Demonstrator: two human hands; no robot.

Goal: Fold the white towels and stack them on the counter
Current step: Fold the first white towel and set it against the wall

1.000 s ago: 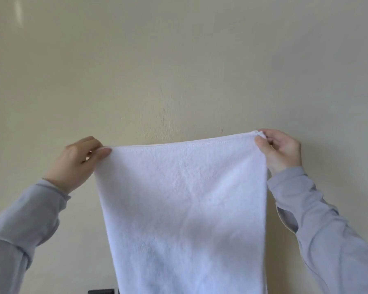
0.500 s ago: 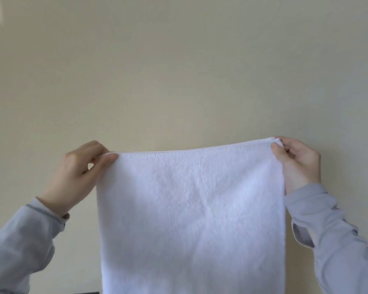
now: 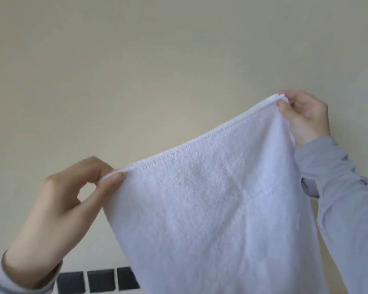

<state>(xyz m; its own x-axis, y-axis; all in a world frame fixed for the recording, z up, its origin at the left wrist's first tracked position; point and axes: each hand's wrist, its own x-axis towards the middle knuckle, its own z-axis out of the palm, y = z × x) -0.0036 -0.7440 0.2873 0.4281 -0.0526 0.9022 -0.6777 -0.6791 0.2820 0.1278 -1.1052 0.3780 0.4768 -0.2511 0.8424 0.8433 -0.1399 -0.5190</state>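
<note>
Backed by plain matte cream wall [image 3: 157,60]. Held aloft: white towel [image 3: 210,209], soft looped terry, stitched hem, top edge slanting up rightward. Judged not yet folded; folding and stacking all left; no counter seen. Pinched at top corners by left hand [image 3: 57,213], low, and right hand [image 3: 306,119], high. Edged below by dark square tiles [image 3: 98,281].

Plain beige wall [image 3: 157,71]; 3 dark tiles [image 3: 100,281] below.

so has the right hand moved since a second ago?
Yes. The right hand has risen away from the dark tiles at the wall's foot; the towel edge now slopes up to it from the left hand.
</note>
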